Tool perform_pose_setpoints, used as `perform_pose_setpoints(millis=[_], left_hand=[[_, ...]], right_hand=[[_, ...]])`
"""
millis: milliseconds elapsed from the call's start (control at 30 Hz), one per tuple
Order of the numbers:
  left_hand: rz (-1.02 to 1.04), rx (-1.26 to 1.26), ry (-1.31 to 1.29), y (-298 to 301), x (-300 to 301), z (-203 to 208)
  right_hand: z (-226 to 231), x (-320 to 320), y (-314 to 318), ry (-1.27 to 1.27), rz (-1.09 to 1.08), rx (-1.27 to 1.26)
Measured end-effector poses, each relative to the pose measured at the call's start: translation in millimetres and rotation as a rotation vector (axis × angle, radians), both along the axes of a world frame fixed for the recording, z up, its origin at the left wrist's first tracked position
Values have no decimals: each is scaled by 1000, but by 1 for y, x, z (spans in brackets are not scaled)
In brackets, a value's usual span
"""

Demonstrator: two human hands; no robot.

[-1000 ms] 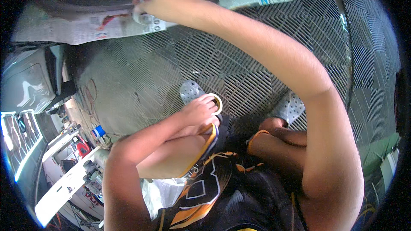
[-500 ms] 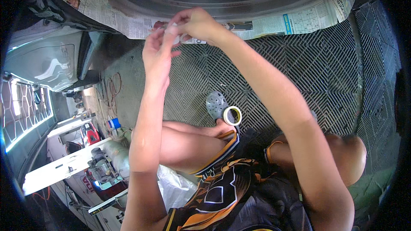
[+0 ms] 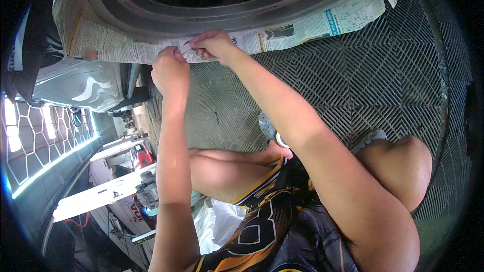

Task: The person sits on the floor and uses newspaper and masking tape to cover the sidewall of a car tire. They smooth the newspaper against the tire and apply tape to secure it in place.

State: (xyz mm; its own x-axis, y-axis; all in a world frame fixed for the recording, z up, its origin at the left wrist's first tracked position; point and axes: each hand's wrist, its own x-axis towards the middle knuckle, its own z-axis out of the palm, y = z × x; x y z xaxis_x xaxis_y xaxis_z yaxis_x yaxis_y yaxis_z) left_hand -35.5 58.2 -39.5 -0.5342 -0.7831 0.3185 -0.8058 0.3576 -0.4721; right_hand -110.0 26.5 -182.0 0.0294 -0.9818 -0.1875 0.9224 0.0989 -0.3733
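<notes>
A short pale strip that looks like tape (image 3: 185, 48) spans the small gap between my two hands, in front of the newspaper. My left hand (image 3: 170, 68) is closed, its fingertips pinching one end. The other end is pinched by my right hand (image 3: 214, 45), just to the right and slightly farther off. Newspaper sheets (image 3: 305, 29) curve along the lower side of a dark tyre (image 3: 201, 21) mounted on a wheel rim (image 3: 222, 0). Partly behind my right forearm, a roll of tape (image 3: 282, 141) sits beside my foot and a grey clog (image 3: 266, 126).
Grey slatted mats (image 3: 322, 83) cover the floor. To the left stand a silver car panel (image 3: 83, 85), a white board (image 3: 96, 194) and a machine with a grey motor (image 3: 147, 191). White plastic sheeting (image 3: 214, 224) lies by my left thigh.
My hands have drawn slightly apart, with the pale strip now visible between them. The view has shifted, and my right forearm now covers part of the tape roll.
</notes>
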Motion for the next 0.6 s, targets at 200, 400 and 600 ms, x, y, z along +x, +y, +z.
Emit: perform_pose_setpoints(millis=[200, 400, 600], left_hand=[[83, -74, -174, -29, -20, -1], [-32, -8, -301, -45, -11, 1], [-89, 72, -505, -38, -9, 23]], right_hand=[[8, 25, -23, -244, -97, 234], [15, 16, -25, -369, -156, 363], [11, 10, -20, -476, -102, 292]])
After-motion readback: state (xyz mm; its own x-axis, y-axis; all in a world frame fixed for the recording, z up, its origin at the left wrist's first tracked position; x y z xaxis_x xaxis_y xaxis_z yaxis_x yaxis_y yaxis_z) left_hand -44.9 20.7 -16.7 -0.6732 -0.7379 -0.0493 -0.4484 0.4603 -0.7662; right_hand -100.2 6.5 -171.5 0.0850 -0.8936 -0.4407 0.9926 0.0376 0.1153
